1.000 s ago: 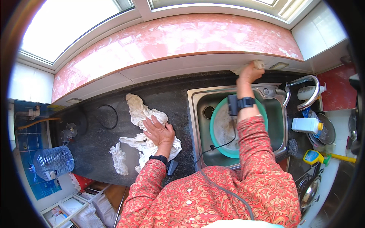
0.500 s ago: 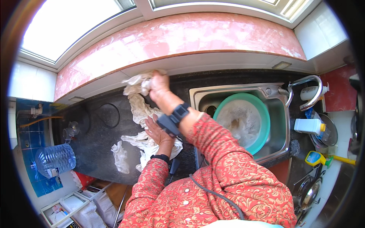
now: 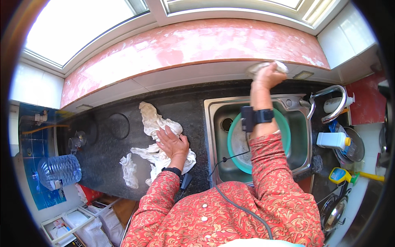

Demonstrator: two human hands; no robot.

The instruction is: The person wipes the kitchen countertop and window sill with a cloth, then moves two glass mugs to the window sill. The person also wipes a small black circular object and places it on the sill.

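My right hand (image 3: 269, 77) grips a bunched white cloth (image 3: 281, 66) against the tiled wall (image 3: 230, 71) behind the sink, just below the pink ledge. On the dark countertop my left hand (image 3: 173, 143) lies flat with its fingers spread, pressing on a heap of crumpled white cloths (image 3: 153, 117). A smaller white cloth (image 3: 130, 171) lies apart, to the left of that heap. Under my right forearm a green basin (image 3: 286, 140) of sudsy water sits in the steel sink (image 3: 302, 158); the forearm hides part of it.
A curved faucet (image 3: 340, 108) rises at the sink's right rear corner. Further right are a white bottle with a yellow cap (image 3: 331, 140) and a yellow bottle (image 3: 338, 175). A large clear water jug (image 3: 61, 171) and glasses (image 3: 77, 142) stand at the left. A black cable (image 3: 242, 206) crosses my front.
My right hand has swept from the wall above the cloth heap to the wall behind the sink, carrying its cloth. The left hand has stayed on the heap, shifting slightly right.
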